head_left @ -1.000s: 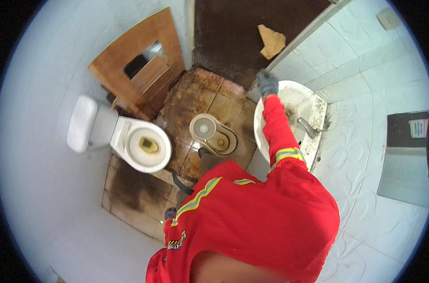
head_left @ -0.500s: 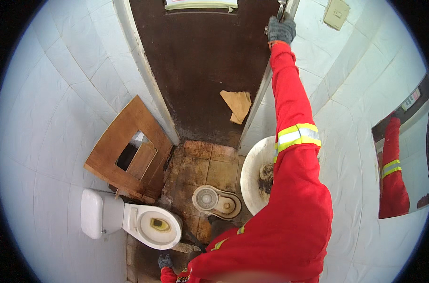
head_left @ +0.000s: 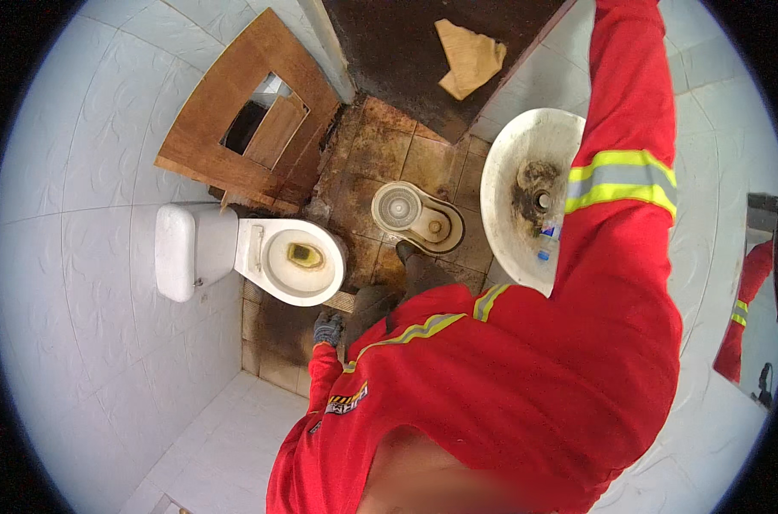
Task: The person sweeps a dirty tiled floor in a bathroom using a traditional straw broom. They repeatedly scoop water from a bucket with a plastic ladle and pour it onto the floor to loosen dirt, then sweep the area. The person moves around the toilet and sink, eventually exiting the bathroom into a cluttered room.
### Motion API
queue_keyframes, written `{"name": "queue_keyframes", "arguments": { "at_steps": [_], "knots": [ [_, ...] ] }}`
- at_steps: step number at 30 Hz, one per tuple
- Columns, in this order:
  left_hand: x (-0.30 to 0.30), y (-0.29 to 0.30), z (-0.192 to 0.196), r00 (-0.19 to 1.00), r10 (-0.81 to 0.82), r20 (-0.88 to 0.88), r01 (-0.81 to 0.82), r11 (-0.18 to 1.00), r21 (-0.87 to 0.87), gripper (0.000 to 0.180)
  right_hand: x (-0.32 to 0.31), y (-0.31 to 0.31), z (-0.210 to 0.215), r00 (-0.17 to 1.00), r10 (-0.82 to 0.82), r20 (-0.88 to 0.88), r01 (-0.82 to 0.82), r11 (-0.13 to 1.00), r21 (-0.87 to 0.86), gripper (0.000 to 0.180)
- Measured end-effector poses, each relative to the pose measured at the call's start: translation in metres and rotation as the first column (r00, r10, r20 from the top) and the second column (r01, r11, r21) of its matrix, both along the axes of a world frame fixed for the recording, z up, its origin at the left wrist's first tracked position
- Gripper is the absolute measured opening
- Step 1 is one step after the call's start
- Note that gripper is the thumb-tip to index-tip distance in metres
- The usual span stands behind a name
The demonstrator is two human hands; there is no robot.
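Raised to the upper right, my right arm [head_left: 624, 137] in a red sleeve with reflective bands runs off the top edge, so the right hand is hidden. The brown door [head_left: 389, 51] that it reaches toward stands partly in view, its lower corner angled into the room. A torn tan piece [head_left: 472, 60] is on the door's face. My left hand [head_left: 327, 329], in a grey knit glove, hangs low beside the white toilet [head_left: 307, 287]. Its fingers look loosely extended, with nothing visible in them.
A wooden panel [head_left: 192, 128] with a cutout leans against the left wall. On the stained tile floor [head_left: 376, 150] lies a keyhole-shaped beige object [head_left: 423, 233]. A dirty white sink [head_left: 513, 163] with a small clear bottle [head_left: 546, 244] is under my right arm. A mirror [head_left: 764, 308] hangs at right.
My view has tilted down and turned, and my right hand has left the picture at the top, where it was on the door handle. The door appears swung slightly inward.
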State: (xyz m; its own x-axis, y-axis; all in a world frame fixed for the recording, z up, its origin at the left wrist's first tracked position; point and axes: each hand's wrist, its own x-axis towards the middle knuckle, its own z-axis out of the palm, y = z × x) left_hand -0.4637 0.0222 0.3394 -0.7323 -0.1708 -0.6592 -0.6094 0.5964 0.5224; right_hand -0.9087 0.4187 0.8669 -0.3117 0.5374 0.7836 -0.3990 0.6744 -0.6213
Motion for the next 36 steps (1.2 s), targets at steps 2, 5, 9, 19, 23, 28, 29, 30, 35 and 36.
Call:
{"name": "queue_keyframes", "arguments": {
  "at_steps": [2,5,9,19,23,28,29,30,35,36],
  "knots": [
    [-0.010,-0.016,0.000,0.957,-0.239,-0.165,0.213,0.963,-0.162,0.029,0.006,-0.049,-0.002,0.999,0.053,-0.007,-0.053,0.998,-0.025,0.041],
    [-0.058,0.026,0.034,0.970,-0.234,-0.070,0.231,0.972,-0.052,0.039,0.021,-0.084,-0.020,0.999,0.046,-0.005,-0.046,0.999,-0.007,0.042],
    [-0.074,-0.012,-0.008,0.974,-0.077,-0.215,0.095,0.993,0.075,0.032,0.057,-0.154,-0.010,0.994,0.106,-0.030,-0.107,0.992,-0.066,0.044],
    [-0.201,0.067,0.072,0.825,-0.361,-0.435,0.390,0.921,-0.025,0.053,0.048,-0.221,-0.015,0.994,0.077,-0.074,-0.084,0.992,-0.094,0.048],
    [-0.250,0.161,0.188,0.662,-0.273,-0.698,0.409,0.912,0.031,0.061,0.035,-0.223,-0.017,0.996,0.010,-0.092,-0.017,0.997,-0.076,0.050],
    [-0.310,0.209,0.286,0.393,0.101,-0.914,0.122,0.979,0.161,0.064,0.065,-0.253,-0.003,0.987,-0.026,-0.161,0.022,0.999,-0.028,0.052],
    [-0.319,0.204,0.296,0.338,0.190,-0.922,0.011,0.979,0.206,0.064,0.082,-0.264,-0.005,0.985,-0.002,-0.171,0.005,1.000,0.018,0.053],
    [-0.329,0.196,0.306,0.298,0.259,-0.919,-0.107,0.965,0.238,0.065,0.099,-0.275,-0.008,0.982,0.045,-0.185,-0.032,0.997,0.069,0.053],
    [-0.358,0.159,0.318,0.302,0.396,-0.867,-0.269,0.908,0.321,0.067,0.224,-0.255,-0.119,0.713,0.677,0.181,-0.700,0.681,0.214,0.050],
    [-0.357,0.143,0.325,0.318,0.405,-0.857,-0.157,0.914,0.373,0.068,0.227,-0.251,-0.166,0.639,0.749,0.173,-0.765,0.595,0.248,0.043]
  ]
}}
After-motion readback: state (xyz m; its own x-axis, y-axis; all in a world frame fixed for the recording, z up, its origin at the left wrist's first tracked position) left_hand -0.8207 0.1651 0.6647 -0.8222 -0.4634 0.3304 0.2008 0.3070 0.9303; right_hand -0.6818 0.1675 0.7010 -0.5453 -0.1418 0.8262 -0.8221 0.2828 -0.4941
